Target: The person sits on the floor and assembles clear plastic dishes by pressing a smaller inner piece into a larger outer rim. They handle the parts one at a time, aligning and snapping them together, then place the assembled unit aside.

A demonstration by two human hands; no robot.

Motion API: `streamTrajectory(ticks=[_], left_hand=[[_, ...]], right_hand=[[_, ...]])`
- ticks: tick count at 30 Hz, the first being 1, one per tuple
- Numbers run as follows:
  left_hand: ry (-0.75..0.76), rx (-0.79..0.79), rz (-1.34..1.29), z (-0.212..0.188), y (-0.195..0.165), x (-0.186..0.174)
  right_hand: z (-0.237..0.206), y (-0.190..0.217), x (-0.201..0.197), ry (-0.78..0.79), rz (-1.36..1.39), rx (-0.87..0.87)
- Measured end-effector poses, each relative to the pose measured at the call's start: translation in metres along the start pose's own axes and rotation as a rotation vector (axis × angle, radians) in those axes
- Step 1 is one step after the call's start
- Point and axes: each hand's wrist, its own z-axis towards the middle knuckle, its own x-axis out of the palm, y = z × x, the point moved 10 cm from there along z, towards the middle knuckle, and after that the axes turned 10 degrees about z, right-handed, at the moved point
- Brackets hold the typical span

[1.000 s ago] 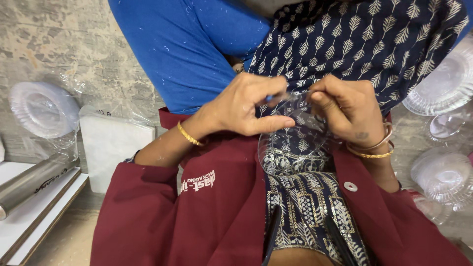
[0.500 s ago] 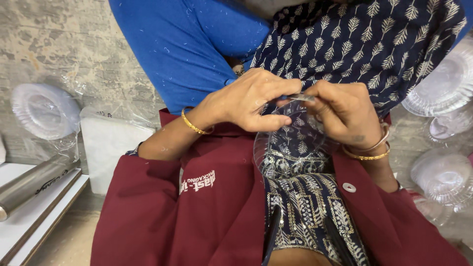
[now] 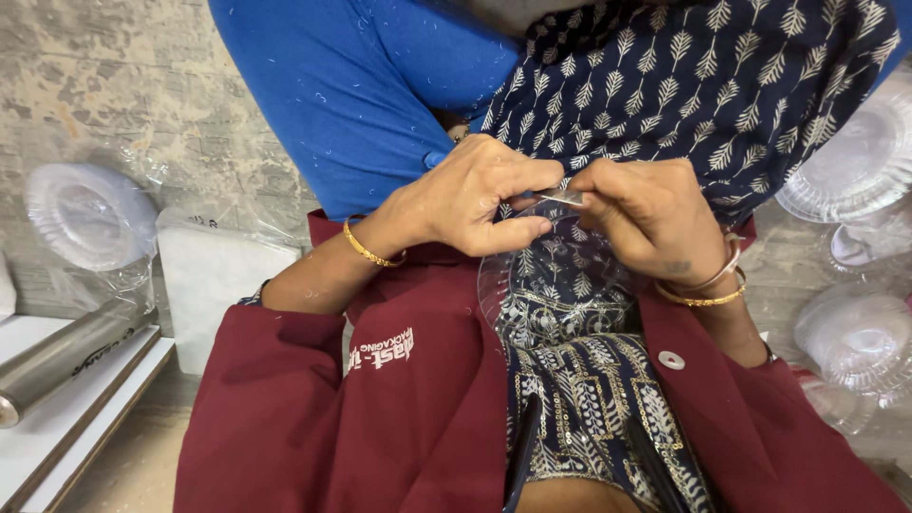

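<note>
Clear plastic lid [image 3: 556,275]: rim pinched betw. closed fingers of left hand [image 3: 475,204] & right hand [image 3: 651,214], held over lap for steadiness.

clear lid [image 3: 556,285] top rim hidden under both hands' fingers; clear plate [image 3: 855,161] cut off at right edge

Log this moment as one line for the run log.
left hand: pinching rim of clear round plastic lid | right hand: pinching same rim | lid: held over lap | nearby: stacked clear plastic plates on floor
</note>
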Motion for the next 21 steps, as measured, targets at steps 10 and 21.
streamTrajectory(ticks=[10,21], left_hand=[[-0.046,0.054,-0.017,-0.003,0.001,0.0],[-0.05,-0.009,0.052,-0.011,0.001,-0.004]], right_hand=[[0.001,0.003,0.001,0.008,-0.018,-0.041],[-0.012,-0.021,-0.015,-0.102,0.114,0.155]])
